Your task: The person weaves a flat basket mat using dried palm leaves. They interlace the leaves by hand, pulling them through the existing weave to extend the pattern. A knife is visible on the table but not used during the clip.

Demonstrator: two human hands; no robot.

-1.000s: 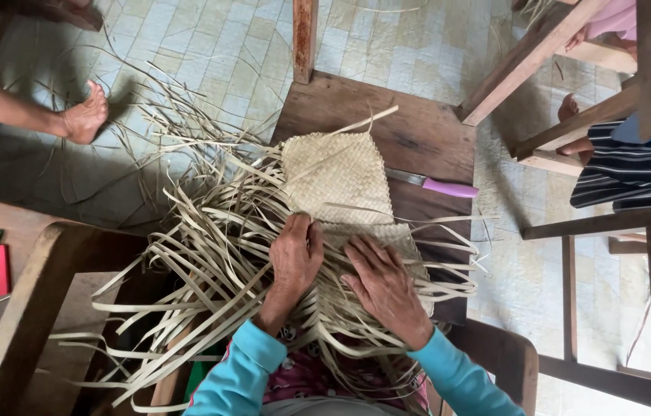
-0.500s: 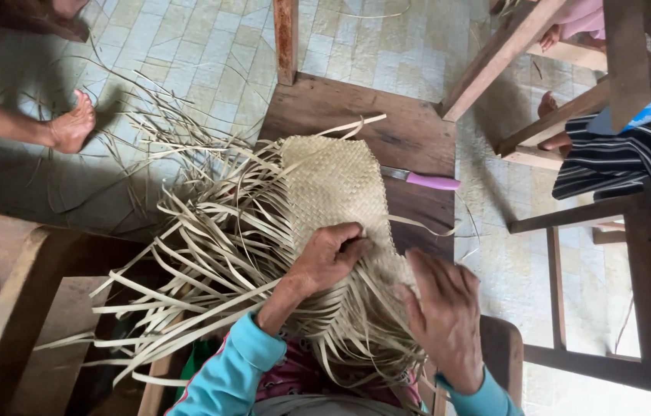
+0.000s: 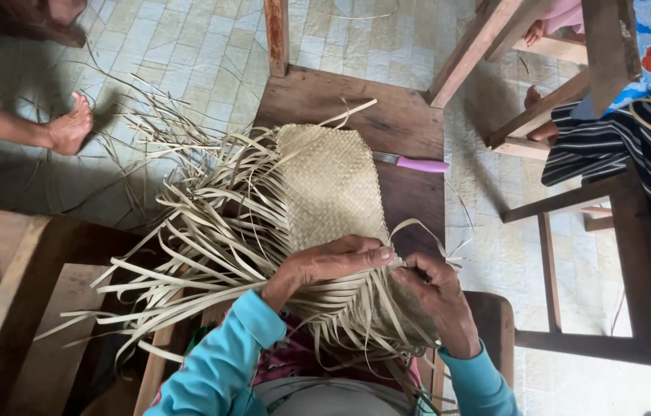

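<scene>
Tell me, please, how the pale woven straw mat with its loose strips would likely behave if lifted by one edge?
The pale woven straw mat would probably flex rather than stay rigid, since it is plaited from thin flat strips. It looks light for its size. The unwoven loose strips fan out and curl, so they would likely dangle and snag. The left hand and right hand rest on its near edge.

The woven mat (image 3: 333, 185) is pale tan with a tiny criss-cross pattern. The loose strips (image 3: 187, 246) are light straw yellow. The knife (image 3: 412, 162) has a pink handle. The tabletop (image 3: 356, 100) is dark brown. The sleeves (image 3: 221, 362) are bright blue-green. The floor (image 3: 187, 46) has pale green tiles.
</scene>
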